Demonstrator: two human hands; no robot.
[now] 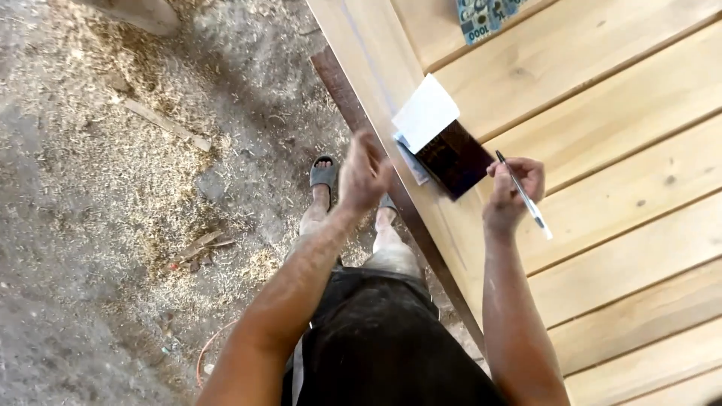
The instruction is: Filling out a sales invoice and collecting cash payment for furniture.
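Observation:
My right hand grips a white pen with a dark tip, held over a light wooden panel made of wide planks. Just left of that hand lies a small notebook with a dark cover, its white page folded open near the panel's edge. My left hand hovers in the air beside the panel's edge, fingers spread, holding nothing. It is slightly blurred.
Sawdust and wood scraps cover the dirt ground at left. My feet in grey sandals stand by the panel's dark edge. A blue patterned card lies at the panel's top. An orange cord curls on the ground.

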